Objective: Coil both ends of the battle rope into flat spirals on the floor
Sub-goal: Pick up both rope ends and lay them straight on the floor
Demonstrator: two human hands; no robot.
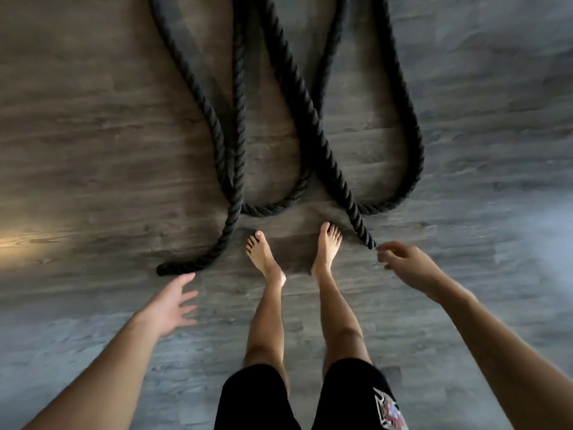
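Battle rope (310,119) lies in loose loops on the floor (93,135), both ends near my feet. My left hand (173,302) is spread and empty. My right hand (403,262), blurred, seems to grip nothing. I'd pin one end, then wind tightly around it.

**Loose rope on a plank floor**

The grey wood-grain floor (93,150) carries a thick black battle rope (310,119), lying in long loose loops that cross one another (the far stretches are blurred). One rope end (162,270) lies on bare boards off to the left of the bare left foot (263,256). The other rope end (370,243) lies just beside the toes of the right foot (327,246).
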